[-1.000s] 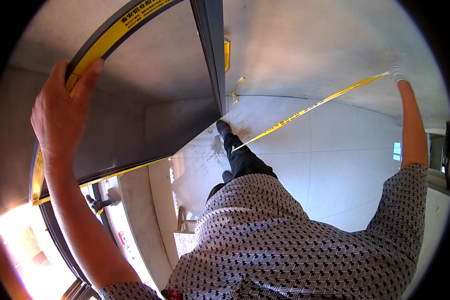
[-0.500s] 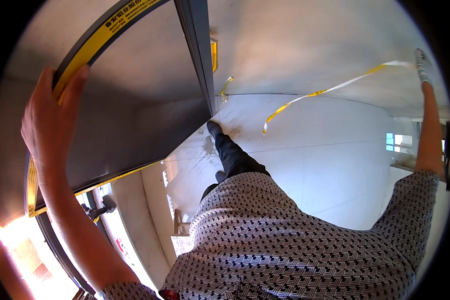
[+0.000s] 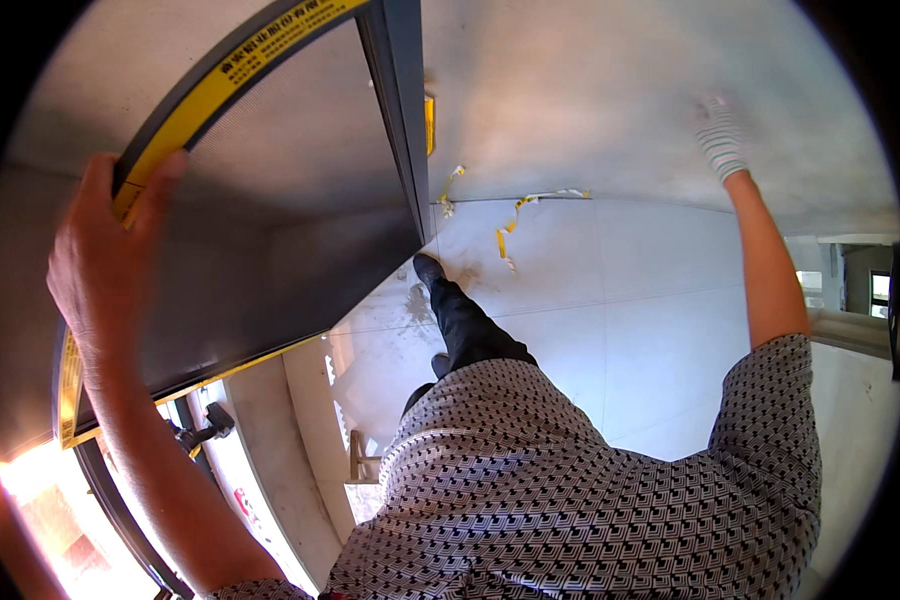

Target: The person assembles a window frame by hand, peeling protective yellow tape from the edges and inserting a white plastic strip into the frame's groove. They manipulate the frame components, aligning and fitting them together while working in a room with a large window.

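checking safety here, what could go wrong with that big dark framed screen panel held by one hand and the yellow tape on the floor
Only the left hand grips the large dark-framed mesh screen panel, at its yellow-taped edge; it could tip or slip. The gloved right hand is raised well away from it, so it may not catch the panel. The loose yellow tape strip lies curled on the pale tile floor near the black shoe: a trip risk.

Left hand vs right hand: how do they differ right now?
The left hand is bare; the right hand wears a white knit glove. The left hand grips the yellow-taped edge of the dark screen frame; the right hand is stretched far out, off the frame, with nothing visible in it. The left hand looks large and near; the right small and far. Both are raised.
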Demonstrator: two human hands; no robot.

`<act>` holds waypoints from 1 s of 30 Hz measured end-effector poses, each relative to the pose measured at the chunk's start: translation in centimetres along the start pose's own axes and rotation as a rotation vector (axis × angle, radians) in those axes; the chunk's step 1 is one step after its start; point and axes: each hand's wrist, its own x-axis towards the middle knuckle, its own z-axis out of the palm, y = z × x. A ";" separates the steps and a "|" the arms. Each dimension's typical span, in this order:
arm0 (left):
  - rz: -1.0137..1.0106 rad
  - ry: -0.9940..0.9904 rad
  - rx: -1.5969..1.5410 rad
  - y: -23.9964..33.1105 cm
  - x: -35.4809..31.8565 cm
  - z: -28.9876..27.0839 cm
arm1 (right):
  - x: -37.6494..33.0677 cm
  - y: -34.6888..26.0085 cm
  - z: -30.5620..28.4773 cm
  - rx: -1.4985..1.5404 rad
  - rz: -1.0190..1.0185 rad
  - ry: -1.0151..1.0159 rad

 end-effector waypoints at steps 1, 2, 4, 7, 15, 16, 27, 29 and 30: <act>-0.038 -0.042 0.014 -0.1 -0.4 -1.2 | 0.9 -4.8 -1.7 0.147 -0.029 -0.054; -0.062 -0.076 0.005 0.0 -0.4 -1.8 | 1.2 -8.9 -4.2 0.272 -0.047 -0.110; -0.064 -0.076 -0.039 1.0 -0.2 -2.4 | -0.2 -14.6 -5.2 0.900 0.140 -0.098; -0.035 -0.028 -0.087 1.6 -0.5 -2.7 | -0.6 -24.3 -8.2 1.121 0.089 0.094; 0.001 0.037 -0.120 2.4 -1.2 -3.3 | 3.6 -36.9 -19.4 1.449 0.067 0.405; -0.005 0.034 -0.128 2.5 -1.3 -3.4 | 4.1 -37.3 -19.9 1.543 0.074 0.424; 0.006 0.096 -0.171 2.0 -2.1 -4.2 | 5.4 -38.2 -18.4 2.161 -0.007 -0.189; -0.017 0.039 -0.226 2.5 -1.4 -3.9 | 5.2 -38.3 -18.5 2.037 0.136 -0.084; -0.002 0.045 -0.244 2.4 -1.4 -4.3 | 5.4 -37.3 -16.0 2.024 0.113 -0.182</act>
